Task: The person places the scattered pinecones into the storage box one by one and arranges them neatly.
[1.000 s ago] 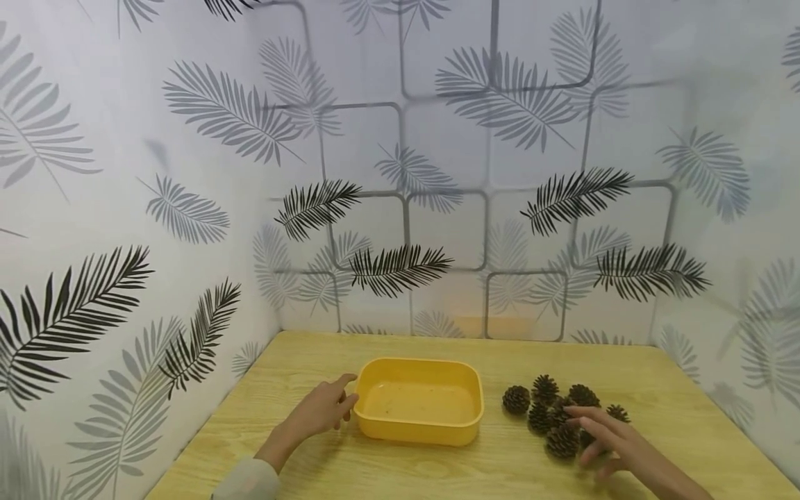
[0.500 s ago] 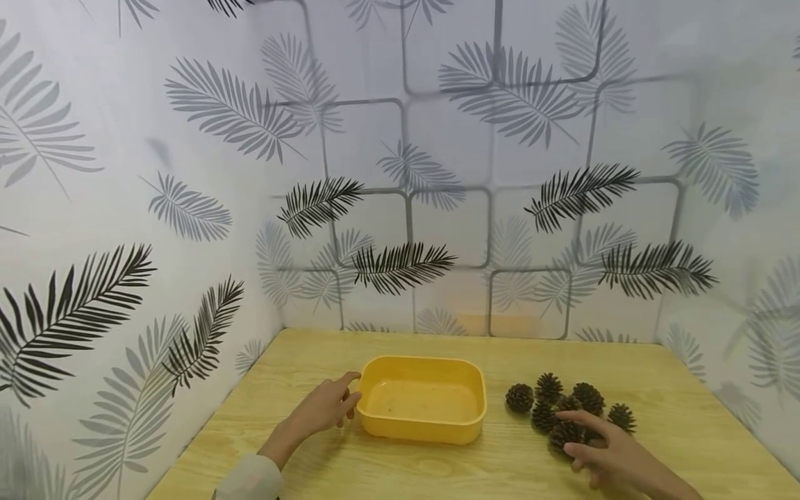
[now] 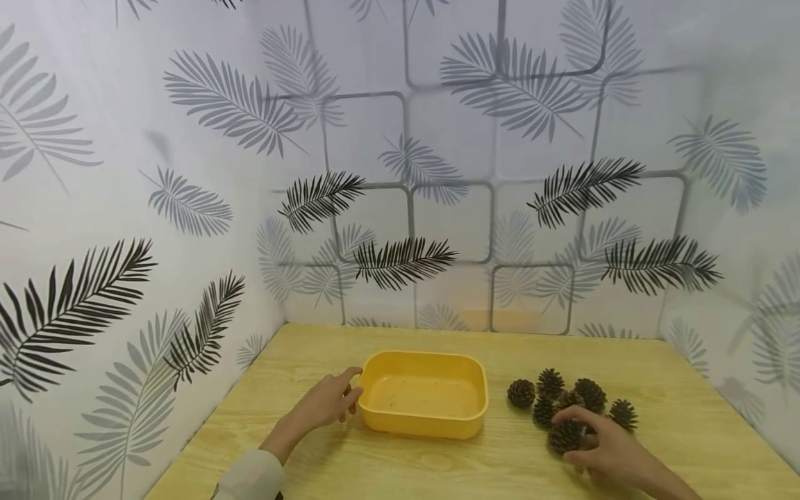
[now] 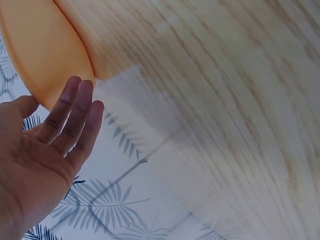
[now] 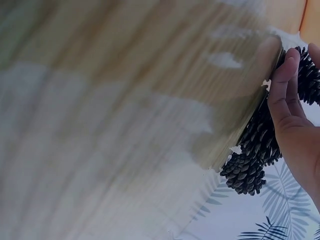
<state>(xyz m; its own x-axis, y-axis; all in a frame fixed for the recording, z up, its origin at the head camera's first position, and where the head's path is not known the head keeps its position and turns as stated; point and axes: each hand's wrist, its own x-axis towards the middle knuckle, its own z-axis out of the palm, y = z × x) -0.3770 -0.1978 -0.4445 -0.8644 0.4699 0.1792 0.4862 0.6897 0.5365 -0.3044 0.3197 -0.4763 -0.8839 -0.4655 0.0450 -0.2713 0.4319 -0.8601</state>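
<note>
A yellow rectangular plastic basin [image 3: 425,426] stands on the wooden table. My left hand [image 3: 323,403] touches its left end with the index finger and thumb; in the left wrist view the other fingers [image 4: 65,112] extend loosely beside the basin wall. To the right lies a cluster of several brown pine cones [image 3: 590,394]. At the near side of that cluster, my right hand [image 3: 605,448] holds one pine cone [image 3: 564,437] between index finger and thumb. The right wrist view shows this pine cone [image 5: 309,82] between the fingers, partly cut off by the frame edge.
The pale wood-grain table [image 3: 300,479] meets leaf-patterned walls [image 3: 437,222] at the back and both sides. One pine cone [image 3: 521,394] sits at the cluster's left, nearest the basin; another pine cone [image 3: 623,414] is at its right.
My right hand has come in from the right and its index finger and thumb have closed around the nearest pine cone. The left hand stays at the basin's left end.
</note>
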